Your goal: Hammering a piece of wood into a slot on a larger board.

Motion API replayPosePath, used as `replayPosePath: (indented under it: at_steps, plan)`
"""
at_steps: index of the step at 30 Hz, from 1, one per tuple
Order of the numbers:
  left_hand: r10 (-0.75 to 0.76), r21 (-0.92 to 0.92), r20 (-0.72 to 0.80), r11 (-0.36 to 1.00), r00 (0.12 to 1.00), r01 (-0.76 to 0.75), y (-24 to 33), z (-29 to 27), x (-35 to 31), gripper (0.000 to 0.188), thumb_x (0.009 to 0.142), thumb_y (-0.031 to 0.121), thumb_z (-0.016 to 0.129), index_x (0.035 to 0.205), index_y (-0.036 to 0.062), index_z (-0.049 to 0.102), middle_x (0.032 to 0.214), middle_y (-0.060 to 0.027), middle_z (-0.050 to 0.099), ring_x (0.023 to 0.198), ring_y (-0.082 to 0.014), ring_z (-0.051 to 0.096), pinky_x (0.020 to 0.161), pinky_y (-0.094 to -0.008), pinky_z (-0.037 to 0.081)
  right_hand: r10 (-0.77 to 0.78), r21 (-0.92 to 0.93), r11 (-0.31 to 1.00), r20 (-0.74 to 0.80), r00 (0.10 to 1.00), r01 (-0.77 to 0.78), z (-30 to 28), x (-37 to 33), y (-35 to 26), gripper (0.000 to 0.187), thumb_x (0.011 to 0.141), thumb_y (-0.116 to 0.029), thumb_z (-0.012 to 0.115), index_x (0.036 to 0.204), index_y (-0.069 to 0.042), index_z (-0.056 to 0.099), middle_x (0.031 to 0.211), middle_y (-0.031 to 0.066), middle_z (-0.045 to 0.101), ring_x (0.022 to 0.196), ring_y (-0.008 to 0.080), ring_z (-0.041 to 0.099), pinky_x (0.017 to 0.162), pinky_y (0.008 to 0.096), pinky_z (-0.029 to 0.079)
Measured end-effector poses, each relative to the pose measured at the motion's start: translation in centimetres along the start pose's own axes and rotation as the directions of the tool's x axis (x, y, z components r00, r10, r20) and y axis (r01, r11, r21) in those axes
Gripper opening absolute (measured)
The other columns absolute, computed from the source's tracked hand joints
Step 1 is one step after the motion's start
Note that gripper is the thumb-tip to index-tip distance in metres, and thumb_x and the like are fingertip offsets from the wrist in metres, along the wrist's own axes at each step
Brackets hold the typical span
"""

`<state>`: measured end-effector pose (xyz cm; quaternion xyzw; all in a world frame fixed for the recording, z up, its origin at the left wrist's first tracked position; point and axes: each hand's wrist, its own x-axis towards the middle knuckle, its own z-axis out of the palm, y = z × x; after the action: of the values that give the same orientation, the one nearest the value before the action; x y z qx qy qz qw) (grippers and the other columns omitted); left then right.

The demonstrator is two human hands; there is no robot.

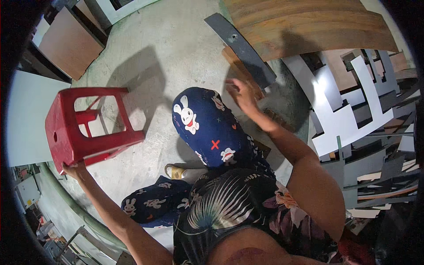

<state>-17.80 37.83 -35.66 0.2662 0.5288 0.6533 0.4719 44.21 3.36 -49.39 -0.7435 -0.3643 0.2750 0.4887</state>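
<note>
A red plastic stool is tilted on its side at the left, its seat facing left and its legs pointing right. My left hand grips the near edge of its seat; part of the fingers is hidden by the stool. Beyond my raised knee, my right hand is held with loosely bent fingers apart and nothing in them. Close by it lie a brown wooden strip and a dark grey board. Whether the hand touches the wooden strip, I cannot tell.
A large wooden sheet lies at the far right. Cut white panels and several grey offcuts are piled along the right. Brown boards lean at the far left. A green hose runs along the near left.
</note>
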Motion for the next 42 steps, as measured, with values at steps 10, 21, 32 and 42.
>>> replayPosePath:
  at_steps: [10, 21, 32, 42]
  plan:
    - [0.013, 0.065, -0.280, 0.998, 0.960, 0.005, 0.6, -8.1, -6.6, 0.072, 0.083, 0.046, 0.048, 0.139, 0.0038, 0.034, 0.135, -0.0186, 0.045, 0.116, -0.0355, 0.050, 0.088, -0.0520, 0.045, 0.161, -0.743, 0.597, -0.258, 0.953, -0.302, -5.9, 3.8, 18.1, 0.044, 0.085, -0.023, 0.068, 0.125, -0.007, 0.056, 0.119, 0.0178, 0.056, 0.108, 0.0343, 0.056, 0.092, 0.0441, 0.047]
    - [0.197, 0.131, -0.392, 0.979, 0.899, -0.157, 4.6, -7.1, -16.7, 0.066, 0.080, 0.047, 0.049, 0.134, 0.0088, 0.043, 0.130, -0.0137, 0.050, 0.108, -0.0363, 0.054, 0.081, -0.0521, 0.049, 0.088, -0.786, 0.494, -0.380, 0.921, -0.372, -6.5, 7.2, 19.7, 0.057, 0.090, -0.039, 0.056, 0.136, -0.008, 0.043, 0.138, 0.0165, 0.041, 0.129, 0.0356, 0.039, 0.099, 0.0521, 0.037]
    - [0.237, 0.133, -0.416, 0.971, 0.878, -0.199, 3.3, -4.8, -20.5, 0.071, 0.083, 0.048, 0.042, 0.141, 0.0080, 0.037, 0.140, -0.0168, 0.044, 0.121, -0.0384, 0.048, 0.093, -0.0560, 0.045, 0.461, -0.566, 0.560, -0.393, 0.796, -0.604, -11.6, 10.5, 23.9, 0.079, 0.083, -0.072, 0.046, 0.122, -0.004, 0.060, 0.117, 0.0240, 0.062, 0.110, 0.0400, 0.059, 0.092, 0.0552, 0.045]
    - [0.270, 0.140, -0.511, 0.963, 0.816, -0.231, 3.2, -9.5, -19.3, 0.069, 0.082, 0.048, 0.042, 0.139, 0.0080, 0.039, 0.135, -0.0165, 0.045, 0.118, -0.0373, 0.048, 0.093, -0.0562, 0.044, 0.308, -0.626, 0.603, -0.388, 0.869, -0.494, -11.7, 10.3, 15.0, 0.074, 0.088, -0.071, 0.037, 0.102, -0.007, 0.072, 0.102, 0.0212, 0.068, 0.094, 0.0410, 0.065, 0.077, 0.0493, 0.050]
